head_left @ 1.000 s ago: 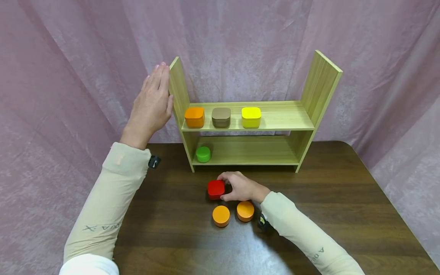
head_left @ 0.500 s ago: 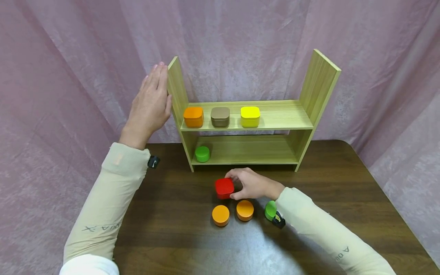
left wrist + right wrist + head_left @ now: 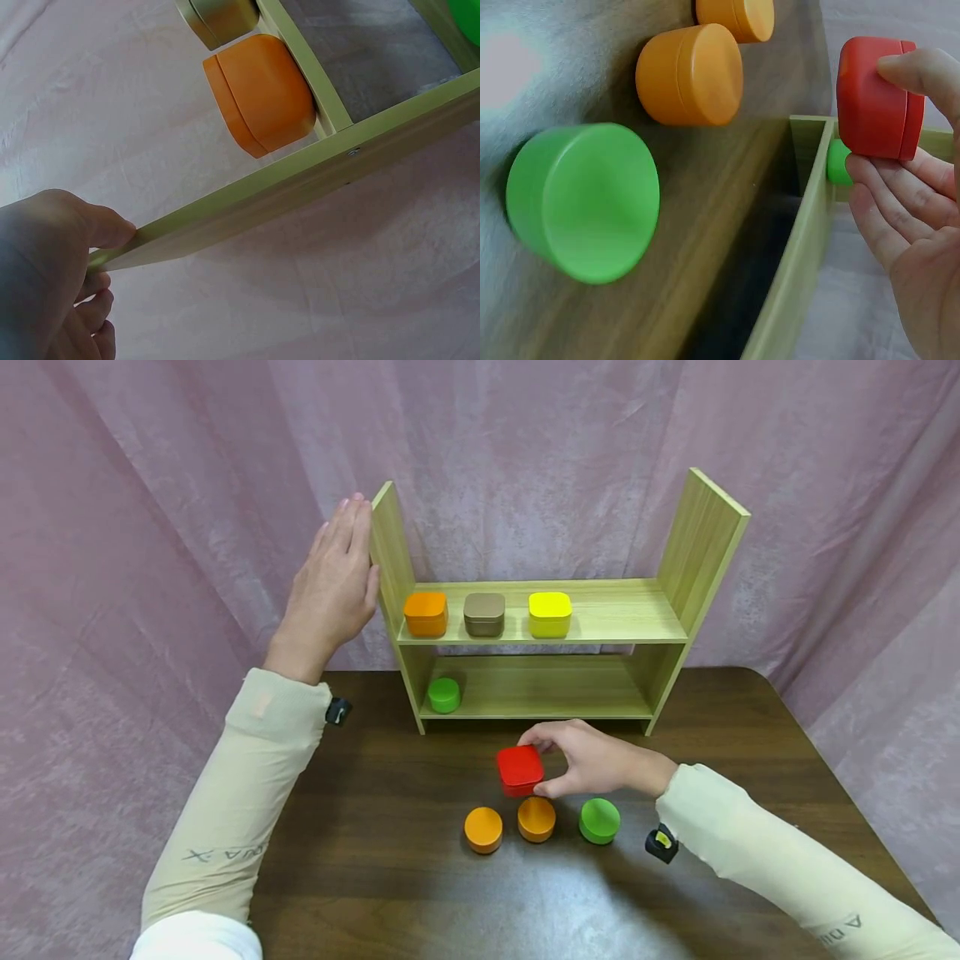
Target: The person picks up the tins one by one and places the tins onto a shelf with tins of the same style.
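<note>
One red box (image 3: 520, 770) is held by the right hand (image 3: 588, 758). It is pinched, with the thumb put on one side and the fingers on the other, so the hand is opened just as wide as the box. The box is held up over the brown table (image 3: 360, 860), in front of the wooden shelf (image 3: 701, 543).

Three round tubs are set on the table close to that hand. Two are orange: a left orange tub (image 3: 483, 830) and a middle orange tub (image 3: 536, 820), which is seen just on the near side of the red box. One is green, and this green tub (image 3: 599, 822) is seen at the right end of the row.

The shelf's left wall (image 3: 392, 543) is touched by the left hand (image 3: 326, 581). Its fingers are laid straight along the outside, and its thumb is put on the edge.

Three boxes are lined up on the top board (image 3: 622, 610): one orange box (image 3: 426, 615), one brown box (image 3: 484, 615) and one yellow box (image 3: 550, 615). One small green tub (image 3: 444, 695) is placed at the left end of the bottom board (image 3: 555, 687). A pink curtain (image 3: 150, 527) is hung behind.
</note>
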`<state>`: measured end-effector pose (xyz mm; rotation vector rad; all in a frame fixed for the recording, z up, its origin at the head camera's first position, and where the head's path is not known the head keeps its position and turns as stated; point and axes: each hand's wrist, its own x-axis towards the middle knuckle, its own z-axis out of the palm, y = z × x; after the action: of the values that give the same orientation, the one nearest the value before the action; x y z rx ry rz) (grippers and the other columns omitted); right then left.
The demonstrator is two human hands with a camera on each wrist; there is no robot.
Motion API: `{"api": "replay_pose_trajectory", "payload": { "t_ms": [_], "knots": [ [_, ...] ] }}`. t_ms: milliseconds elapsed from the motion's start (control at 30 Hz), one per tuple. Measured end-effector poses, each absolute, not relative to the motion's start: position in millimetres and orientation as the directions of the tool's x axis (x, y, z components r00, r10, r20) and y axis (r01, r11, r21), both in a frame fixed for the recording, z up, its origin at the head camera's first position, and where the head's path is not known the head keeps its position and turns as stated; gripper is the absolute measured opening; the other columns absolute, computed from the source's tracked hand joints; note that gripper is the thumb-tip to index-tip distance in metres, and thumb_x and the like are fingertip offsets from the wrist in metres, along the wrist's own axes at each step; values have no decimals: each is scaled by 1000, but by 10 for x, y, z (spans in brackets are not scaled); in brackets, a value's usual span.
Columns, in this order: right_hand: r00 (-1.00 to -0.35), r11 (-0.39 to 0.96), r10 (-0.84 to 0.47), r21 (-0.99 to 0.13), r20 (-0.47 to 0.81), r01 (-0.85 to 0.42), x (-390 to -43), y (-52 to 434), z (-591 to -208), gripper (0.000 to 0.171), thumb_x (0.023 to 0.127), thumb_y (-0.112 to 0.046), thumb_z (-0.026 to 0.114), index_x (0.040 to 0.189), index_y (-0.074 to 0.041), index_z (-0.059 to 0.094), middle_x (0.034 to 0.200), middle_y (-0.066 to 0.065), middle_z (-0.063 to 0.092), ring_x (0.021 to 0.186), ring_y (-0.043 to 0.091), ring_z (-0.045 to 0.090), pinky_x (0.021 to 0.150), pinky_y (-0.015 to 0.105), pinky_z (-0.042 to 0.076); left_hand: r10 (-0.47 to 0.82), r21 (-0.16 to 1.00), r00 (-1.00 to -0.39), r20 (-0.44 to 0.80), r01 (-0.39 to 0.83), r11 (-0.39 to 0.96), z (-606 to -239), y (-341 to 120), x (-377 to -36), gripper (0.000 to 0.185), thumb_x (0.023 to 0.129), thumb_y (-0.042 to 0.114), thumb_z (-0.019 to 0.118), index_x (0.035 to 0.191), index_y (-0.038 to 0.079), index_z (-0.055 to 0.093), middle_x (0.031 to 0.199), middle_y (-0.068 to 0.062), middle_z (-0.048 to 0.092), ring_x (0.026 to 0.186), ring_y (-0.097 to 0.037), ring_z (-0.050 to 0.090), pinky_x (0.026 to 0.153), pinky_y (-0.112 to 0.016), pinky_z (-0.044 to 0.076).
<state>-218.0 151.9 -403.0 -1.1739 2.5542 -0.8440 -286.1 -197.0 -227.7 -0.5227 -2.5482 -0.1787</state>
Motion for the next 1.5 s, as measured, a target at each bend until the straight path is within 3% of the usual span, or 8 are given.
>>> {"api": "replay_pose_trajectory", "payload": {
  "t_ms": [433,733,1033,1500],
  "knots": [
    [-681,532,-731,-586,46,-611,-2177,1994,-3571,50,86,-20,86,131,-10,66,113,-9,76,103,7,72,99,36,62,326,18,-790,520,391,920,-2292,-1950,-2876,72,109,13,47,169,-1,11,178,-16,12,167,-33,14,137,-47,12],
    [-706,578,-704,-519,74,-630,-2185,2236,-3218,48,85,-24,88,128,-14,68,108,-12,76,104,7,73,100,42,61,324,27,-794,515,393,919,-2292,-1930,-2870,72,109,13,47,169,0,10,178,-15,11,167,-33,13,137,-48,11],
    [-724,608,-684,-480,90,-633,-2189,2392,-2889,47,86,-29,89,128,-18,69,107,-14,76,102,4,73,97,32,59,327,20,-792,516,392,920,-2287,-1913,-2870,71,109,14,47,169,-1,11,178,-16,12,167,-33,13,137,-47,11],
    [-814,693,-567,-459,127,-555,-2376,2626,-2456,51,82,-16,91,128,-11,69,112,-3,78,103,10,76,90,9,54,321,22,-797,512,386,922,-2279,-1896,-2857,72,109,14,47,169,0,9,179,-15,11,167,-33,12,137,-47,10]
  ]
}}
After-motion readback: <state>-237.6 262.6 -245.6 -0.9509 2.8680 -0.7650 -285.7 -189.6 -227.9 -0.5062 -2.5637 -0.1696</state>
